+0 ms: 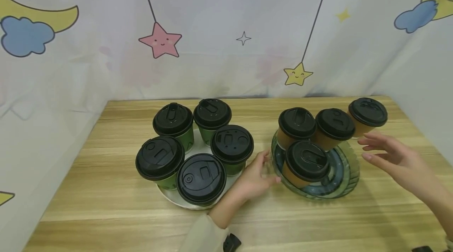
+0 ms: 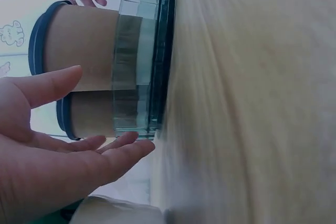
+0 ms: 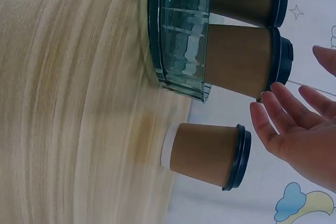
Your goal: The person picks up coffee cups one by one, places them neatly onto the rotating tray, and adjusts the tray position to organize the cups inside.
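Note:
A clear greenish glass dish (image 1: 350,165) holds three brown paper cups with black lids, the nearest (image 1: 299,171) leaning toward the dish's left front. My left hand (image 1: 253,181) is at the dish's left side, thumb spread and fingers extended. In the left wrist view, its fingertips (image 2: 142,148) are right at the glass wall. On the right, my right hand (image 1: 400,159) hovers with loosely bent fingers and an empty palm. Nearest to it is another brown cup (image 1: 366,120), upright on the table behind the dish's right side, as the right wrist view shows.
Left of my left forearm, a white plate (image 1: 177,201) bears several green paper cups (image 1: 168,183) with black lids. Both plate and dish stand on a wooden table (image 1: 106,189). A white cloth backdrop (image 1: 212,71) with printed stars and moons rises along the back and sides.

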Motion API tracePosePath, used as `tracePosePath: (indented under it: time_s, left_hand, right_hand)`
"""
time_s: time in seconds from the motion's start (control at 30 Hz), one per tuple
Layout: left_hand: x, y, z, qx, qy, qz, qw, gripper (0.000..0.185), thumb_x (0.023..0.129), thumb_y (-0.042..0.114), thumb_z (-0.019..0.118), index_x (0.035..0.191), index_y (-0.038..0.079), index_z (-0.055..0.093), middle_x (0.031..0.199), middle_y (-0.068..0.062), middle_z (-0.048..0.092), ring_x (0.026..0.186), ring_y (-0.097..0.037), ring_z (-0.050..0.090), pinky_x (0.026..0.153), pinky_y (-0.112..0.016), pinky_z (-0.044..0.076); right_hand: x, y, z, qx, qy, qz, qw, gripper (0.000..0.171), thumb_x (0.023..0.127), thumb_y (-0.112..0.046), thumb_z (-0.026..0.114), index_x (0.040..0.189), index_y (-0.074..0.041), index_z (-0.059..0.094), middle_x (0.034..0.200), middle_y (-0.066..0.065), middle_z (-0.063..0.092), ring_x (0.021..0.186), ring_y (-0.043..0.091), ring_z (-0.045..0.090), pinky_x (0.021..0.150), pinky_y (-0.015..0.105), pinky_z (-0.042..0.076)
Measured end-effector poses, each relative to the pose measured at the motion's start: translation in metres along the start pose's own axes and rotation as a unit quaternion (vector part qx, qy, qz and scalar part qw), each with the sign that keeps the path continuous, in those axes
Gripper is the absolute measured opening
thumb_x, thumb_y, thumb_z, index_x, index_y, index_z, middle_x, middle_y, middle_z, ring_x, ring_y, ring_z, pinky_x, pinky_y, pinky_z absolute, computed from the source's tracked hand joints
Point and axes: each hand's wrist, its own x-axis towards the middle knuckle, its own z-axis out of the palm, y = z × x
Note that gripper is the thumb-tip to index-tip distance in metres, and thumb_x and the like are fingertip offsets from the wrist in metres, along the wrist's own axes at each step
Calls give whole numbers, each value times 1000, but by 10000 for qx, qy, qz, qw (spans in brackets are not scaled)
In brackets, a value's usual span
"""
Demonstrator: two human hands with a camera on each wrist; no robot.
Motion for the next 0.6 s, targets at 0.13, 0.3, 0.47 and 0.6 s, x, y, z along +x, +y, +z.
tracePosePath:
  time_s: [0.13,0.3,0.47,0.6]
  left_hand:
    - [-5,6,0,263,-14,-8,9997,59,85,14,64,135,4,35,129,-12,48,123,-31,39,98,-45,35]
    - [-8,11,0,239,-138,-6,9996,62,84,12,64,138,6,33,130,-11,47,124,-31,38,98,-46,34]
    - [-4,6,-1,16,-121,65,9999,69,85,11,63,142,7,25,138,-11,41,128,-31,33,101,-46,31]
    - [-2,3,0,-169,-100,-26,9998,72,85,14,63,144,8,23,142,-13,35,130,-31,30,103,-47,28]
  right_hand:
    - [0,3,0,-92,15,37,9999,48,89,-4,58,134,-10,42,115,-21,51,90,-8,55,69,9,45]
    - [0,5,0,-137,58,3,9999,48,89,-4,57,134,-8,41,114,-22,51,89,-9,54,68,9,45]
    - [1,5,-2,-122,86,16,9999,47,89,-4,58,133,-8,42,114,-21,52,90,-9,54,69,8,44]
    - [2,4,-4,-151,54,136,9998,46,89,-6,58,133,-7,42,114,-21,51,89,-9,54,68,8,44]
